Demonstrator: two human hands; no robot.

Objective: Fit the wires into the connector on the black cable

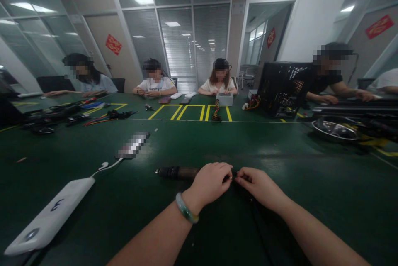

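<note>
A dark electric screwdriver lies crosswise on the green table, its metal tip pointing left. My left hand, below a green bangle, is closed round its rear end and hides that part. A small metallic glint shows at the left fingertips. Close on the right, my right hand pinches the end of a black cable, which trails down toward me. The fingertips of both hands are nearly together; whether the cable end touches the screwdriver I cannot tell.
At left lies a white power bank marked 3, wired to a blurred-out device. Cables and tools are heaped beyond. A black computer case, a metal bowl and a power supply stand further back. Several people sit around.
</note>
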